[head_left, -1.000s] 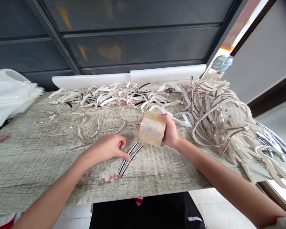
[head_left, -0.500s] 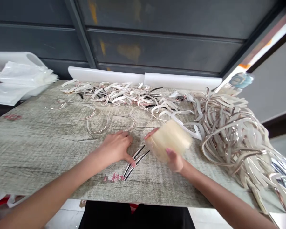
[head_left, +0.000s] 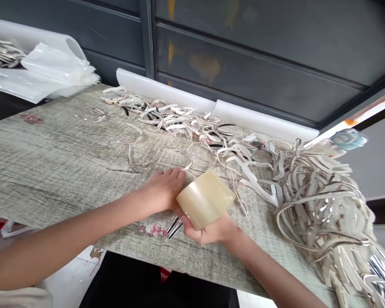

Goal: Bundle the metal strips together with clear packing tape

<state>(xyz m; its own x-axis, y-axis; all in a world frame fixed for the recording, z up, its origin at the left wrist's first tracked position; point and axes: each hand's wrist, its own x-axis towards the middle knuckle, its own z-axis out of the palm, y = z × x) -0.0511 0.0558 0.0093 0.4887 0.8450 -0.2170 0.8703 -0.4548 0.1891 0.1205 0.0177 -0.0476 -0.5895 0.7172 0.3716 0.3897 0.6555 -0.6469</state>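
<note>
A wide roll of yellowish clear tape [head_left: 207, 199] is in my right hand [head_left: 208, 231], whose fingers wrap round its lower side. Close against the roll's left edge is my left hand [head_left: 167, 186], resting over the table with its fingers bent; its thumb and fingertips are partly hidden by the roll. Short dark and silvery strips [head_left: 174, 226] lie on the table beneath both hands, and only their lower ends show.
Curved white and silvery strips [head_left: 179, 122] lie scattered along the back of the wood-patterned table [head_left: 67, 171]. A large tangled heap of strips [head_left: 327, 205] covers the right side. Plastic bags [head_left: 54, 64] lie at the back left.
The tape roll and my right hand have moved left, up to my left hand and over the strips. The view has tilted and shifted.
</note>
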